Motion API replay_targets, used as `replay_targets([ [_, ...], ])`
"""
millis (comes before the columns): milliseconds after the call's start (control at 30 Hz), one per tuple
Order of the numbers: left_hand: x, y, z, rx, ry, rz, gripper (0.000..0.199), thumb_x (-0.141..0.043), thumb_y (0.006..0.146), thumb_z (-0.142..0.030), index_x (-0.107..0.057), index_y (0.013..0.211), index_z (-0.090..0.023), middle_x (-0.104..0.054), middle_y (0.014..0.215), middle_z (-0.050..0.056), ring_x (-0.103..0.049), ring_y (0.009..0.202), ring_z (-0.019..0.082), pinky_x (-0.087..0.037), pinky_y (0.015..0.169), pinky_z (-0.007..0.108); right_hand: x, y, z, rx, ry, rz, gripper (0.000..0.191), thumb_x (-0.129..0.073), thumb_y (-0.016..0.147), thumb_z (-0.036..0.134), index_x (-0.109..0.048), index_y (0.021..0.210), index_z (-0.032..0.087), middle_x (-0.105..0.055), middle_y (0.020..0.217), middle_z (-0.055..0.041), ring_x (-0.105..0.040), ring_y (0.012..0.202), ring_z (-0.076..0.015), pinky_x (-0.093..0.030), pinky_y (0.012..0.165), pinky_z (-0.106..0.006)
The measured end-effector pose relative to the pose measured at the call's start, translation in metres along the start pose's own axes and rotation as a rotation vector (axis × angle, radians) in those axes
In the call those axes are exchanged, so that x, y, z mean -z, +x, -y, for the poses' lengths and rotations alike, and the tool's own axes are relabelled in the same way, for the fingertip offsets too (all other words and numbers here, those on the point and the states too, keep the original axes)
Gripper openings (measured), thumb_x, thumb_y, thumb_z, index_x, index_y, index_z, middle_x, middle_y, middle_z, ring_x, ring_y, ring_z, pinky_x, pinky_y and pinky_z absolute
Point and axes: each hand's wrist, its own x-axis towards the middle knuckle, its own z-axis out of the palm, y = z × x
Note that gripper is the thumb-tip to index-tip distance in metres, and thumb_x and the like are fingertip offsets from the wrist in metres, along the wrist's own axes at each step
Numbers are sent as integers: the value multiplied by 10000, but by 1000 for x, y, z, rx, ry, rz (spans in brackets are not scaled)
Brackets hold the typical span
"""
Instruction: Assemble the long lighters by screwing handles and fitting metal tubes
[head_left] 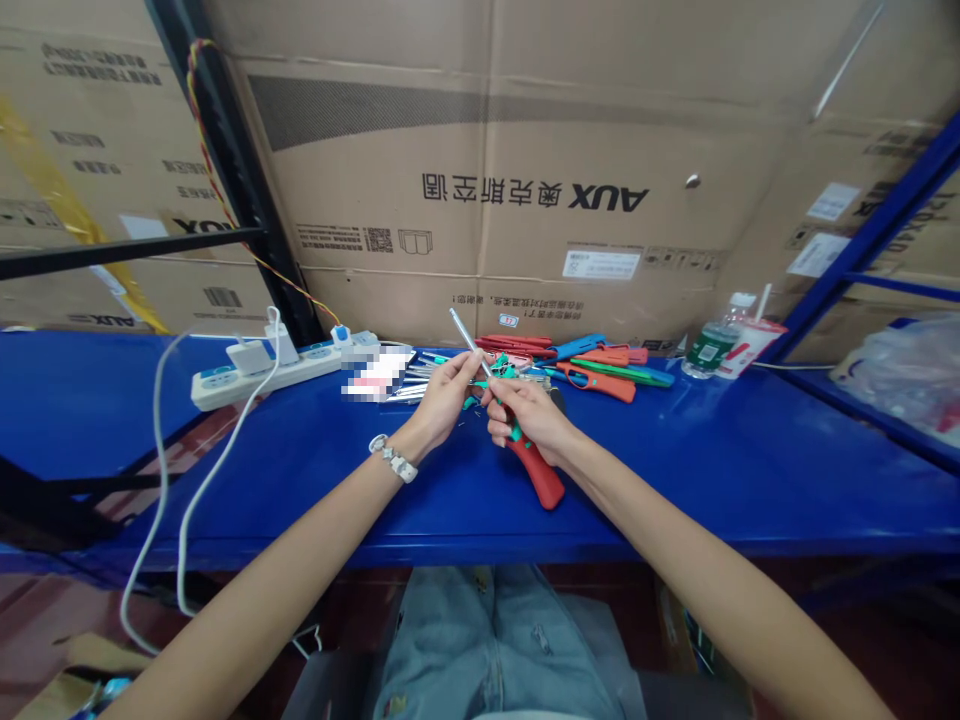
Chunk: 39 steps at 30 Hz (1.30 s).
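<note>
A thin silver metal tube (463, 330) slants up and to the left, held between both hands. My left hand (446, 400) pinches it from the left with thumb and fingers. My right hand (531, 415) closes on its lower end. Below the right palm a red lighter handle (541, 480) points toward me; whether that hand also grips it I cannot tell. Small green plastic pieces (504, 366) lie just behind the fingers, partly covered. More silver tubes (407, 392) lie left of the left hand. Red, blue, green and orange lighter casings, one an orange handle (609, 384), are heaped behind to the right.
A white power strip (247, 385) with plugs and looping cables sits left on the blue table (712, 480). A bottle (709, 345) and a drink cup (750, 345) stand back right. Large cardboard boxes (360, 190) wall off the rear, between shelf posts.
</note>
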Motion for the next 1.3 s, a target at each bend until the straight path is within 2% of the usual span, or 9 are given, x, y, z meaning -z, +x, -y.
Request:
replay_targets([
  [267,-3,-1,-3,12,11,31,331,-747,818,-496,-719,824,-167,-597,677,2,-521,632,105,-407,607,234,-5,0,5,-106,-26,-64,425,-668,859,615,-516,851,218,-441,480,108,-423,338,-77,-430,349,-205],
  [467,-4,-6,0,164,4,193,322,-805,772,-453,-709,825,-150,-636,691,11,-573,622,113,-453,626,252,-1,0,10,-154,81,-77,418,-512,962,594,-552,852,193,-533,510,44,-495,380,-111,-489,393,-246],
  [567,-1,-1,-6,160,-80,115,290,-826,763,-408,-696,791,-150,-615,665,-3,-547,593,99,-461,630,243,1,0,10,-180,72,-31,385,-497,983,528,-596,874,172,-572,533,23,-545,411,-128,-513,413,-261],
  [700,8,18,-24,90,-249,-113,248,-770,839,-370,-680,785,-146,-648,764,18,-610,721,112,-480,735,240,2,0,5,-105,-16,36,297,-621,926,449,-635,861,160,-563,526,40,-550,405,-119,-514,409,-248],
  [800,10,30,-32,83,-349,-186,256,-712,897,-364,-644,771,-152,-652,803,20,-641,796,127,-480,797,249,2,-1,2,-94,-33,41,308,-642,903,469,-644,857,165,-570,534,44,-556,404,-115,-513,405,-244],
  [967,2,33,-30,221,-495,-188,303,-603,960,-420,-617,804,-160,-661,817,52,-637,747,159,-502,822,304,1,-1,1,-101,-40,-5,320,-646,889,478,-623,818,167,-569,521,42,-567,398,-125,-520,395,-254],
  [1100,-7,33,-39,360,-610,-158,416,-383,1037,-359,-489,672,-188,-518,603,9,-554,584,146,-507,713,307,1,1,-1,-100,-54,-39,308,-625,900,456,-614,813,161,-567,517,41,-560,389,-128,-531,390,-265],
  [1200,-10,41,-51,343,-691,-149,406,-311,1021,-283,-361,625,-212,-362,514,-40,-430,469,118,-464,610,280,1,1,-2,-84,-76,-46,333,-637,891,487,-603,808,166,-567,518,44,-566,394,-126,-528,389,-257],
  [1300,-5,56,-59,295,-649,-141,378,-331,995,-308,-351,629,-216,-347,522,-37,-399,470,125,-443,592,285,1,0,-1,-79,-93,-47,359,-654,874,525,-597,808,177,-560,517,52,-564,397,-118,-529,398,-249],
])
